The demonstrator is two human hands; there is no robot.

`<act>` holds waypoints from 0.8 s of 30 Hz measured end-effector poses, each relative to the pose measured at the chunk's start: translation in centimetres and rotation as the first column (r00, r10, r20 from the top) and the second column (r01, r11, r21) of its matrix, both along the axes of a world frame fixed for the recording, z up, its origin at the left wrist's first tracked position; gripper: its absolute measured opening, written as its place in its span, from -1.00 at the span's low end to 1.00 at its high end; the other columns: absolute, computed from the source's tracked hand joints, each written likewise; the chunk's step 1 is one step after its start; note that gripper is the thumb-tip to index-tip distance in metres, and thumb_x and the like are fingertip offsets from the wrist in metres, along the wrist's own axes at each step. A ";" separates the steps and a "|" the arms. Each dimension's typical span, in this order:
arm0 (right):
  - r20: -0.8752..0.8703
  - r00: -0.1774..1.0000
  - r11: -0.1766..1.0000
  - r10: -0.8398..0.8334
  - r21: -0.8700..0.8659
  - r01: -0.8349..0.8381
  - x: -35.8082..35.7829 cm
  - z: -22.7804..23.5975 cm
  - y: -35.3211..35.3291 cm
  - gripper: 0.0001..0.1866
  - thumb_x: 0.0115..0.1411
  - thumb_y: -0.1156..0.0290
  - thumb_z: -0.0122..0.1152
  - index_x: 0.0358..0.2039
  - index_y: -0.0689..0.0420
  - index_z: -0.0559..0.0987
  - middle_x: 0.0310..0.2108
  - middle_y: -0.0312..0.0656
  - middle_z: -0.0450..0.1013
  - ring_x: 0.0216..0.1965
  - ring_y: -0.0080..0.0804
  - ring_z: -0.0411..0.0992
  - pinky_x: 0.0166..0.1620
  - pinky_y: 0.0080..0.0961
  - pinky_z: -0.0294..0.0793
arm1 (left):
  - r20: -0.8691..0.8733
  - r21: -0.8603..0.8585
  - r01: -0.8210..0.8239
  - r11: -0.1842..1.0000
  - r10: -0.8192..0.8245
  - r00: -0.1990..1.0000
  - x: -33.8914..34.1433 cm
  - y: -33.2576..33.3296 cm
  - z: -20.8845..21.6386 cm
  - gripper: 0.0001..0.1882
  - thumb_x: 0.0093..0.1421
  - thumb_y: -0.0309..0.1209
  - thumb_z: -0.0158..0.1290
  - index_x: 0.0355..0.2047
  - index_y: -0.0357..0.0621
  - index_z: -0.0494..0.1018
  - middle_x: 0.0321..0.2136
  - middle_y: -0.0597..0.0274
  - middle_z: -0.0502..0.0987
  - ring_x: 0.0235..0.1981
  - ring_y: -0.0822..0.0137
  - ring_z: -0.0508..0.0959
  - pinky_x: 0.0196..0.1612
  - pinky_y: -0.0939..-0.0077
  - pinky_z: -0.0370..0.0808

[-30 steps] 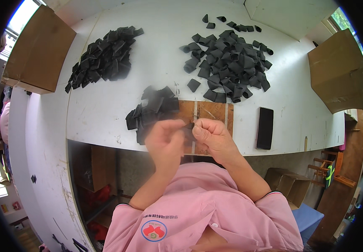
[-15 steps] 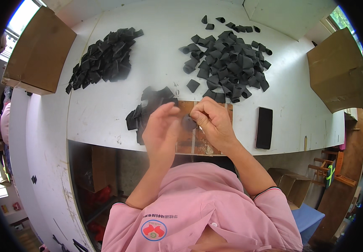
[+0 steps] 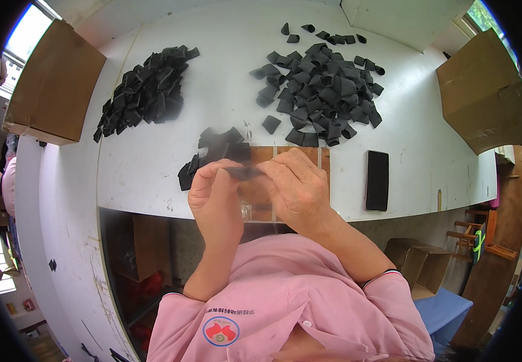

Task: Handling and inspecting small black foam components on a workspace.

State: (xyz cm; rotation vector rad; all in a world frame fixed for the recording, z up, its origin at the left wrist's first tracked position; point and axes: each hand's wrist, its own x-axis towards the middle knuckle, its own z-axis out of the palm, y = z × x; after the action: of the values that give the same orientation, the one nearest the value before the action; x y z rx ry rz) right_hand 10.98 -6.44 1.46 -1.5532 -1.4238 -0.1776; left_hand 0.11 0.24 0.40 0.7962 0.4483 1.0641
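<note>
Between my two hands is a small black piece of fabric or foam [image 3: 246, 173], pinched at both ends. My left hand [image 3: 215, 199] is closed on its left end and my right hand [image 3: 299, 188] on its right end; fingers partly hide it. Beneath them lies a brown wooden board [image 3: 261, 213] at the table's near edge. Just beyond my left hand is a small heap of flat black pieces [image 3: 224, 145]. A large pile of short black tubes [image 3: 333, 84] lies farther off to the right, with several strays around it.
A pile of flat black pieces [image 3: 146, 90] sits at the far left of the white table [image 3: 212, 78]. A dark phone [image 3: 377, 181] lies right of the board. Cardboard boxes stand at the left [image 3: 55, 81] and right [image 3: 484, 90]. Another person [image 3: 8, 184] shows at the left rim.
My left hand has come down and closed on the left end of the black piece, which now stretches between both hands. My right hand has shifted slightly lower; the view has moved a little.
</note>
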 end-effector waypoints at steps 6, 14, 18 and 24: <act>-0.060 0.996 0.995 0.070 0.074 -0.066 0.4 -1.7 0.3 -0.80 -0.22 0.66 0.21 -0.48 0.25 0.47 -0.56 -0.17 0.32 -0.55 -0.29 0.29 -0.54 -0.50 0.28 | -0.107 0.039 0.016 0.999 -0.012 0.994 -0.4 -0.4 -0.8 -0.92 0.16 -0.51 -0.07 -0.39 -0.29 0.37 -0.41 0.16 0.43 -0.39 0.43 0.38 -0.27 0.61 0.32; -0.067 0.995 0.996 0.080 0.041 -0.078 0.8 -1.5 0.1 -0.82 -0.22 0.61 0.21 -0.52 0.24 0.44 -0.58 -0.17 0.29 -0.54 -0.28 0.29 -0.53 -0.50 0.31 | -0.370 0.335 0.155 0.930 -0.021 0.929 -0.7 0.4 -0.5 -0.77 0.11 -0.53 -0.03 -0.19 -0.32 0.32 -0.34 0.14 0.43 -0.35 0.47 0.39 -0.24 0.66 0.32; -0.825 0.534 0.952 0.183 0.014 -0.304 2.7 0.0 -0.7 -0.90 0.08 0.48 0.09 -0.53 0.21 0.45 -0.60 -0.34 0.34 -0.57 -0.62 0.27 -0.55 -0.70 0.22 | -0.467 0.358 -0.046 0.933 0.221 0.856 -1.2 3.2 -4.1 -0.71 0.06 -0.60 -0.06 -0.15 -0.36 0.31 -0.33 0.18 0.42 -0.34 0.50 0.39 -0.23 0.69 0.32; -0.895 0.421 0.989 -0.145 -0.135 0.054 3.6 -2.8 -0.8 -0.69 0.22 0.25 -0.09 -0.44 0.24 0.49 -0.64 -0.39 0.32 -0.62 -0.75 0.20 -0.54 -0.80 0.20 | -0.702 0.688 0.203 0.697 0.569 0.428 0.2 8.1 -9.3 -0.73 -0.06 -0.44 0.08 -0.31 -0.26 0.41 -0.41 0.09 0.43 -0.44 0.31 0.45 -0.42 0.52 0.39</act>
State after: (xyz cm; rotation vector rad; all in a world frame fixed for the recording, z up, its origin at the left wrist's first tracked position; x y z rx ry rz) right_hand 14.62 -7.28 -1.32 -1.4133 -0.4375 0.6171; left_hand 0.33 8.33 -8.91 2.1240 1.1199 0.9373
